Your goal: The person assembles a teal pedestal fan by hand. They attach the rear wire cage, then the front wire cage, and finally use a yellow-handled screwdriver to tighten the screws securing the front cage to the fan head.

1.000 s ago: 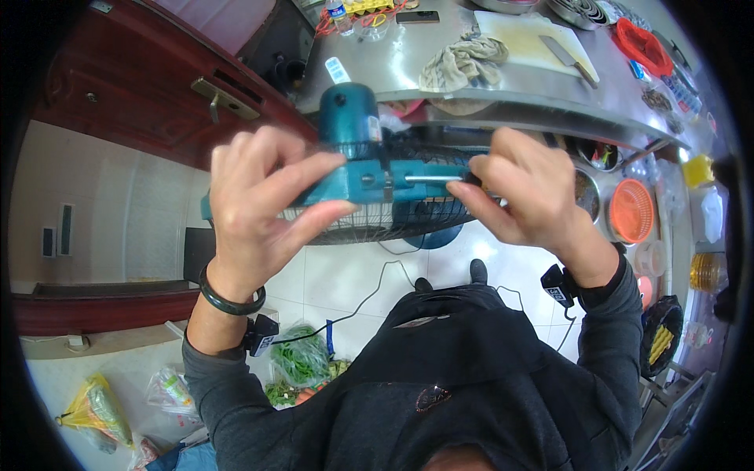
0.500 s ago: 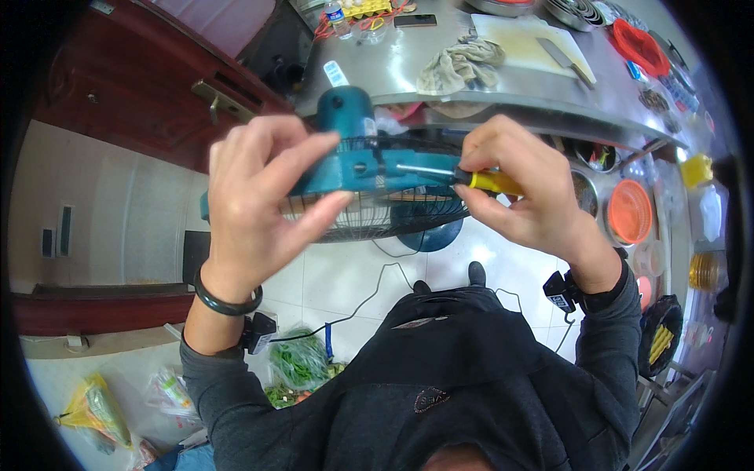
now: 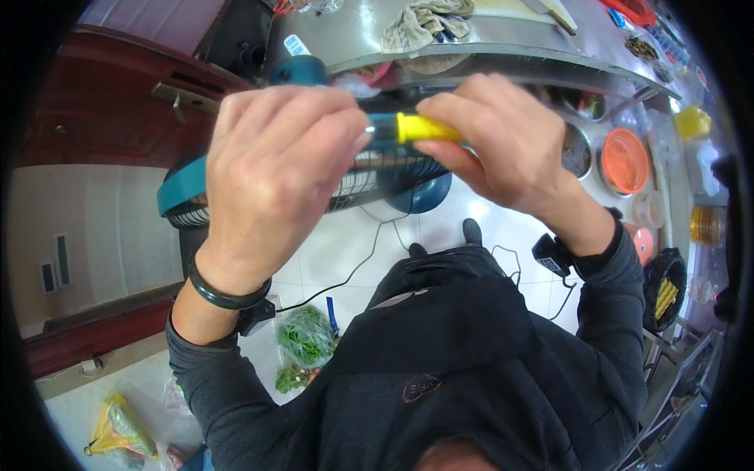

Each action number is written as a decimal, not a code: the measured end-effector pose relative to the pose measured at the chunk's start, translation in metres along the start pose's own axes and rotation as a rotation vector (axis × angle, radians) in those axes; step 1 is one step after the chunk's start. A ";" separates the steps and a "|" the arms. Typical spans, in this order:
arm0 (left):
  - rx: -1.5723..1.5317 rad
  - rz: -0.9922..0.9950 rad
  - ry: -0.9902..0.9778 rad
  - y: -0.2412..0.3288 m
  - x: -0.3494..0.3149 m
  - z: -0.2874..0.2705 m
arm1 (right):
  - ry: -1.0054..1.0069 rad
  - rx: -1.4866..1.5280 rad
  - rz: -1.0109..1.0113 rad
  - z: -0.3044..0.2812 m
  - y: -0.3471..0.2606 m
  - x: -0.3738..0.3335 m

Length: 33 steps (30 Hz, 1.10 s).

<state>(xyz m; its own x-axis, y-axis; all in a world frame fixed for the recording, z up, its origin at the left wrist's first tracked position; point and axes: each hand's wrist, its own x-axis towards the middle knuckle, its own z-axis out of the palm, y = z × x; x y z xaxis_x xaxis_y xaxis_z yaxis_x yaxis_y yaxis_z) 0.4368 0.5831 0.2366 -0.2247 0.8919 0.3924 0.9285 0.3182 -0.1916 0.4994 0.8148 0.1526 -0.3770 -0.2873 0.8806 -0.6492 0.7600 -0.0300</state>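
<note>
A teal standing fan stands in front of me, its ring and dark wire guard (image 3: pixel 179 188) partly covered by my hands. Above my left hand shows its round teal housing (image 3: pixel 300 71), and the fan base (image 3: pixel 430 195) rests on the floor. My right hand (image 3: pixel 506 153) pinches the yellow handle of a screwdriver (image 3: pixel 424 128), which lies level and points left. The fingers of my left hand (image 3: pixel 275 173) are closed around its shaft end, so the tip is hidden.
Beyond the fan runs a steel counter (image 3: pixel 353 31) with a crumpled cloth (image 3: pixel 424 23) and a knife (image 3: pixel 550 14). An orange basket (image 3: pixel 625 161) stands at right. Bagged greens (image 3: pixel 306 337) lie on the floor, near a cable (image 3: pixel 345 275). A brown door (image 3: pixel 110 110) is at left.
The screwdriver has moved left along with my right hand. My left hand, open before, has closed over its shaft. The view has shifted, with less of the counter showing.
</note>
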 end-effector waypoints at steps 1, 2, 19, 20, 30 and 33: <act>0.019 -0.014 -0.034 -0.001 -0.005 -0.005 | 0.038 -0.031 0.022 0.005 0.000 -0.002; 0.033 -0.041 -0.100 -0.008 -0.011 -0.015 | 0.038 -0.034 0.007 0.005 0.001 -0.006; -0.425 -0.673 0.381 -0.081 -0.148 -0.009 | -0.418 0.822 0.569 0.006 0.008 0.028; -0.428 -0.690 0.390 -0.081 -0.147 -0.009 | -0.398 0.708 0.497 0.007 0.008 0.028; -0.442 -0.654 0.427 -0.076 -0.144 -0.009 | -0.376 0.770 0.518 0.007 0.004 0.029; -0.433 -0.663 0.432 -0.076 -0.143 -0.009 | -0.497 0.970 0.824 0.003 0.003 0.036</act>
<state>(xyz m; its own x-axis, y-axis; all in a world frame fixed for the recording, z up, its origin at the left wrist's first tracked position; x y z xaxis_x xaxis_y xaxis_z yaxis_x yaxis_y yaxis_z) 0.4009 0.4283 0.2035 -0.7043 0.3421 0.6220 0.6973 0.4976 0.5159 0.4824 0.8050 0.1828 -0.9385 -0.2877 0.1910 -0.2436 0.1597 -0.9566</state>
